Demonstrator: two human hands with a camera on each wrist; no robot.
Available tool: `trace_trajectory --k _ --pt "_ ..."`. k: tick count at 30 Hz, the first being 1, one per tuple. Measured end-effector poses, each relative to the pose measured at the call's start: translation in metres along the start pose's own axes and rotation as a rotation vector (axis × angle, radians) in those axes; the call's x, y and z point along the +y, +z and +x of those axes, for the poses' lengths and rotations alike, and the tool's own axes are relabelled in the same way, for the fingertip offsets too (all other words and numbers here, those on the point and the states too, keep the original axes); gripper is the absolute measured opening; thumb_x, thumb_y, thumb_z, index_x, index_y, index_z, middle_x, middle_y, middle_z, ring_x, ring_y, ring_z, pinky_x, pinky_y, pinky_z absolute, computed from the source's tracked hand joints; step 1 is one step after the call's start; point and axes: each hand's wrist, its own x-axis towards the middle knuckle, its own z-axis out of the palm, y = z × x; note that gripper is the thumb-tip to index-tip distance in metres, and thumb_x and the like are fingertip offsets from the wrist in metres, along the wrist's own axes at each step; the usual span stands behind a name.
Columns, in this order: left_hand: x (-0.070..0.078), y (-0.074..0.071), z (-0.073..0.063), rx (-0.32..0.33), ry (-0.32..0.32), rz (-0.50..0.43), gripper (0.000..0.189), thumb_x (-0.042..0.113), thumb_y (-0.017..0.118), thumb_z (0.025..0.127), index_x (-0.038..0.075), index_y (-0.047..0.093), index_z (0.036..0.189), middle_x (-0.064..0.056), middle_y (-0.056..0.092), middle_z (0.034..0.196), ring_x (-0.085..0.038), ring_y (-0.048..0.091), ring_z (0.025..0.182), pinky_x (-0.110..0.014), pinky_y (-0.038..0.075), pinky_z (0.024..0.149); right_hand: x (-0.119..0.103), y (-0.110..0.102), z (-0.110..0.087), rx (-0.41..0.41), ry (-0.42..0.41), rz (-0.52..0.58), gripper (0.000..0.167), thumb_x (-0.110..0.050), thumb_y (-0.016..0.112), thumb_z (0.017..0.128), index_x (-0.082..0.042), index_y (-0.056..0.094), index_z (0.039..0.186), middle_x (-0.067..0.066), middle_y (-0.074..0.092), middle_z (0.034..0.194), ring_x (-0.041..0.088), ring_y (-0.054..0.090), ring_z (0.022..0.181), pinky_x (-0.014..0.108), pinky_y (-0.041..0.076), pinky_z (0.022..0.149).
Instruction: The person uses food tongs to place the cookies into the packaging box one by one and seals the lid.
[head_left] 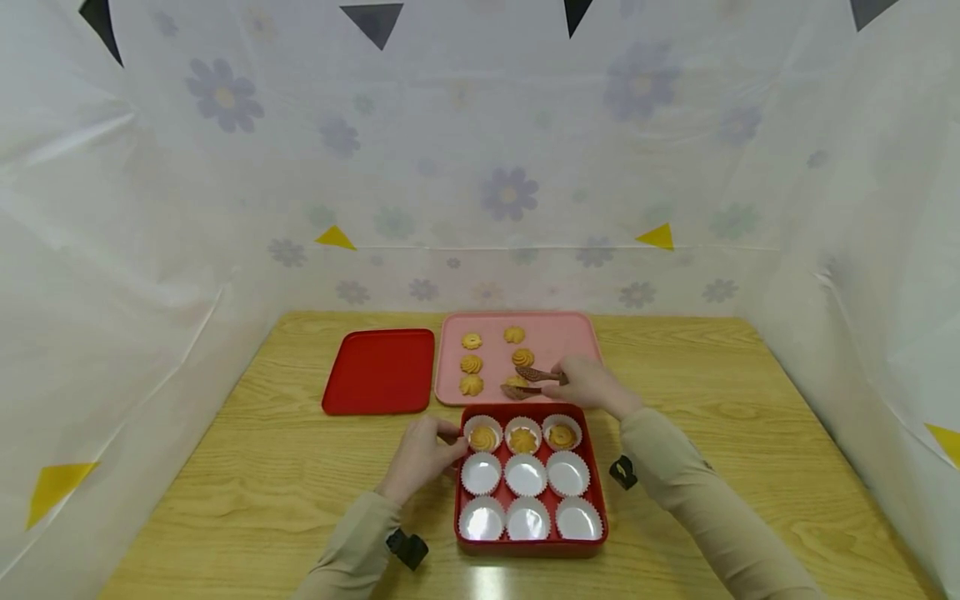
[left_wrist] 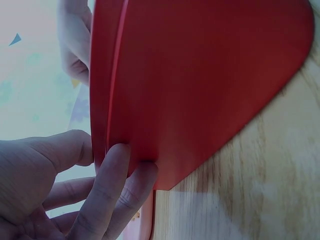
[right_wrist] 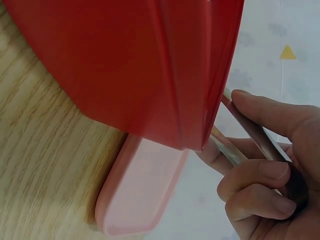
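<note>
My right hand [head_left: 588, 386] holds brown tongs [head_left: 536, 375], and its fingers curl round their handles in the right wrist view. The spread tips of the tongs are at a cookie [head_left: 517, 381] on the pink tray [head_left: 566, 333], partly covering it. My left hand [head_left: 422, 457] grips the left wall of a red box [head_left: 531, 546], its thumb at the rim and fingers on the outer side. Inside the box stand white paper cups [head_left: 525, 475] in three rows. Each cup of the far row contains a cookie [head_left: 522, 440]; the other cups show bare bottoms.
A red lid-like tray [head_left: 381, 371] lies left of the pink tray. Several more cookies [head_left: 471, 364] lie on the pink tray in two columns. The box's far edge is close to the pink tray. Patterned sheeting [head_left: 510, 167] encloses the wooden table [head_left: 255, 467].
</note>
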Motion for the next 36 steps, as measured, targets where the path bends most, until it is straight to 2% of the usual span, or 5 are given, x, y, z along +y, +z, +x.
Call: trace_trajectory --k 7,23,36 --pt "0.0 -0.001 0.0 -0.005 0.002 -0.014 0.01 0.01 0.07 0.087 0.004 0.079 0.086 -0.004 0.074 0.079 -0.013 0.061 0.075 -0.02 0.045 0.059 0.003 -0.002 0.002 -0.016 -0.002 -0.02 0.02 -0.023 0.067 0.095 -0.004 0.069 0.087 -0.002 0.05 0.062 0.009 0.038 0.053 0.023 0.033 0.05" --pt "-0.001 0.0 0.0 -0.012 0.003 -0.016 0.01 0.009 0.07 0.087 0.003 0.078 0.086 -0.003 0.073 0.079 -0.015 0.061 0.074 -0.021 0.045 0.058 0.008 -0.001 0.003 -0.02 -0.039 -0.038 0.022 -0.021 0.065 0.096 -0.005 0.071 0.083 -0.003 0.051 0.06 0.008 0.04 0.051 0.021 0.034 0.048" --pt "-0.001 0.0 0.0 -0.016 0.005 -0.029 0.011 0.009 0.069 0.086 0.003 0.078 0.085 -0.005 0.074 0.08 -0.014 0.061 0.068 -0.021 0.044 0.054 0.012 0.0 0.0 -0.007 -0.066 0.021 0.021 -0.018 0.064 0.097 -0.001 0.074 0.089 -0.001 0.054 0.06 0.007 0.039 0.05 0.021 0.033 0.047"
